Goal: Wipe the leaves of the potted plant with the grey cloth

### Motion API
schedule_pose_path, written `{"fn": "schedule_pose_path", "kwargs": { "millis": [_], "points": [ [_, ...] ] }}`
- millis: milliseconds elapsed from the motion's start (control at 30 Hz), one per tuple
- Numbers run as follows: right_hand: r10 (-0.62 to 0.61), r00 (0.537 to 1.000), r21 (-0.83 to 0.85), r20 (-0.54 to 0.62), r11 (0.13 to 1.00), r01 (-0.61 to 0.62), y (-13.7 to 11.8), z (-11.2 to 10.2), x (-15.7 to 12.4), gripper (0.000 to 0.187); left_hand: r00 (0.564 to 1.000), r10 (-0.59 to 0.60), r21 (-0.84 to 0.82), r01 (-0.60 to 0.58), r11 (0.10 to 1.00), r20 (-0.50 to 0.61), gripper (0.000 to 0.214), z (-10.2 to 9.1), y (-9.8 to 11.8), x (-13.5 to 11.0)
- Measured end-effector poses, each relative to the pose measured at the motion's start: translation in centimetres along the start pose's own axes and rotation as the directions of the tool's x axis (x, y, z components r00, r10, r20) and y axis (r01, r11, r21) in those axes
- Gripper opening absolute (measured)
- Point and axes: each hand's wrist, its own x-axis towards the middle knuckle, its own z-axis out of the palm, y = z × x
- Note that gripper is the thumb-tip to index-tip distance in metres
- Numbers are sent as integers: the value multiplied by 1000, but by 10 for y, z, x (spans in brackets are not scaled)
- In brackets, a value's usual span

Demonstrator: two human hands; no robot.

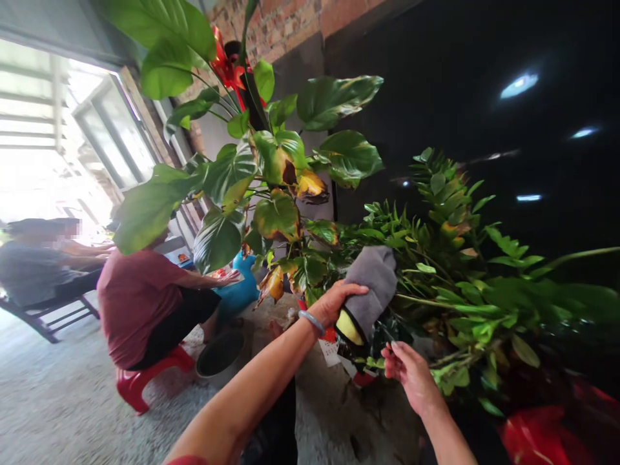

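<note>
My left hand (336,302) grips a grey cloth with a yellow underside (369,290) and presses it against the foliage of a leafy plant (436,284). A pale bangle (311,321) circles that wrist. My right hand (411,374) sits just below the cloth, fingers curled under a dark leaf, seemingly supporting it. A taller plant with broad green and yellowing leaves (271,174) rises behind and to the left.
A person in a red shirt (140,303) squats on a low red stool (140,384) at left, beside a dark basin (220,355). Another person (33,265) sits farther left. A black wall (484,97) stands behind the plants. Red wrapping (542,433) lies at lower right.
</note>
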Motion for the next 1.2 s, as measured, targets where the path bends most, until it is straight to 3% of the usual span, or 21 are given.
{"fn": "schedule_pose_path", "kwargs": {
  "millis": [100,200,267,333,433,533,633,700,767,833,900,967,1033,1100,1167,1200],
  "points": [
    [13,1000,-26,-16,1000,-13,5,-6,5,33,974,-224,269,208,940,30,32,-11,-19,-11],
    [8,999,-37,-41,999,-10,7,-10,9,32,921,-356,437,258,861,157,33,-18,-16,-29],
    [-2,999,-34,-43,999,1,5,-9,8,33,939,-271,385,175,906,211,32,-17,-3,-30],
    [-10,999,-24,-31,1000,9,1,-5,5,35,974,-95,215,50,975,204,32,-13,9,-19],
    [-21,1000,7,-11,1000,21,-2,0,1,39,997,67,-19,-66,998,44,37,-9,11,4],
    [6,1000,9,-23,1000,-5,-1,-1,1,39,998,-39,98,44,994,-47,33,-11,-5,9],
    [55,997,-21,-56,998,-56,1,-5,3,37,973,-231,392,204,897,23,34,-19,-15,-9],
    [59,997,-22,-55,998,-60,0,-6,3,37,957,-278,478,208,853,78,34,-23,-10,-21],
    [47,998,-8,-36,999,-47,-3,-4,1,39,966,-230,438,157,885,119,33,-26,1,-27],
    [32,999,8,-24,999,-32,-6,-1,-1,42,985,-108,297,64,953,133,35,-25,10,-25],
    [21,1000,21,-17,1000,-20,-7,1,-2,44,995,10,137,-23,990,96,38,-23,11,-18],
    [25,1000,20,-15,999,-25,-5,1,-1,43,999,38,115,-42,993,36,38,-22,2,-13],
    [45,999,0,-28,999,-45,-1,-1,1,41,999,-42,315,35,948,15,33,-26,-11,-15],
    [60,997,-21,-46,998,-61,2,-4,2,39,984,-172,573,117,811,43,29,-36,-22,-23],
    [55,997,-23,-44,998,-56,2,-6,1,37,961,-262,681,131,720,93,32,-50,-21,-35],
    [50,998,-19,-36,999,-51,0,-6,0,36,957,-266,665,126,736,113,34,-59,-16,-42]
  ]
}}
